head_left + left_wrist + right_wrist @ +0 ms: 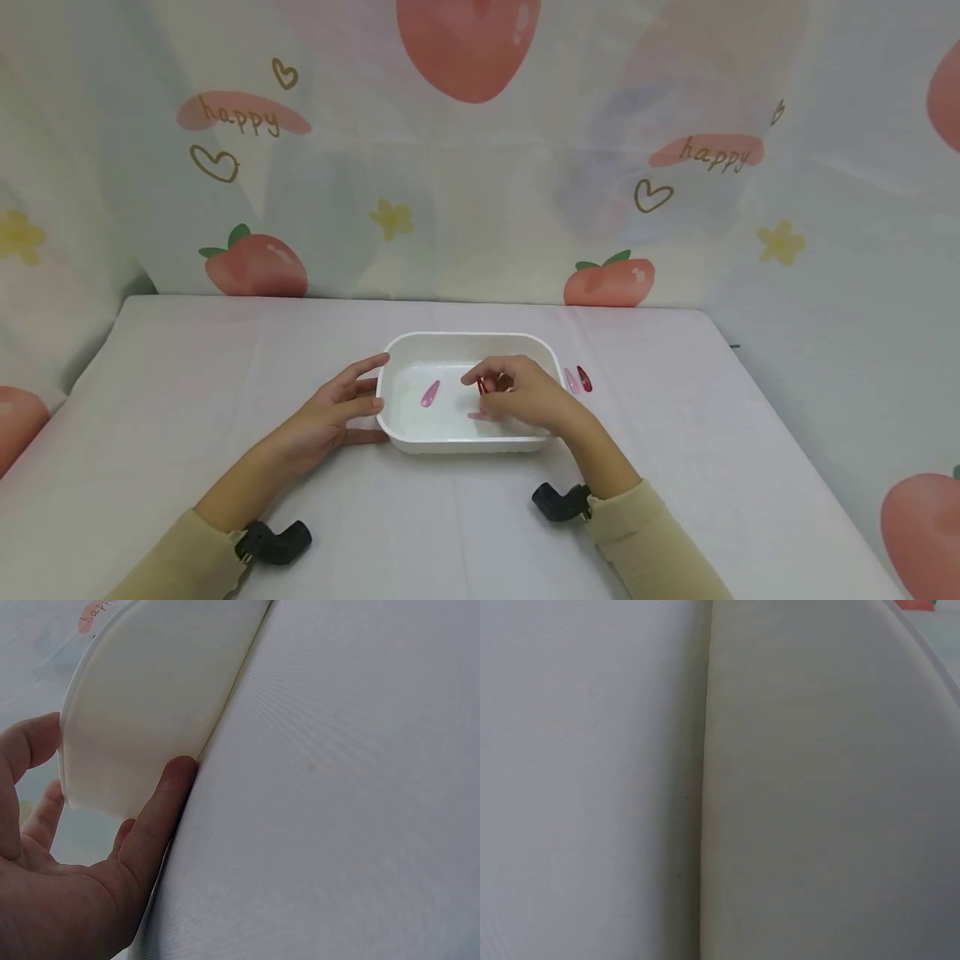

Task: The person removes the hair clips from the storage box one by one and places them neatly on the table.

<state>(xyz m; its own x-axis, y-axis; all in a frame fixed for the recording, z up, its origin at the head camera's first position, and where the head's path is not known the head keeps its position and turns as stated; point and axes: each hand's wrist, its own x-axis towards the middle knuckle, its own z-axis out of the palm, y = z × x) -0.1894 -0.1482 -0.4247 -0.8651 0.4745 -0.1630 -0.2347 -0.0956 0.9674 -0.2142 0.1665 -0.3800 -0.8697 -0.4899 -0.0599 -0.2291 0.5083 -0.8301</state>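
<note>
Head view: right hand [521,394] pinches a red clip [482,387] over the white tray [465,446]. Left hand [328,417], fingers apart, touches the tray.

Your head cam sits up high, looking forward and down from far enough back to fit the whole white tray [450,446], your left hand [326,418], your right hand [525,393], most of the tabletop [450,517] and the printed backdrop [480,217]. Your left wrist cam [273,543] is way lower and closer, aimed past that hand at the tray's outside, picture tipped so the tabletop fills the right. Your right wrist cam [562,502] looks nearer still: tray wall on the right, tabletop on the left, tipped too. Head and left wrist views share your left hand meeting the tray; all three catch some backdrop.
</note>
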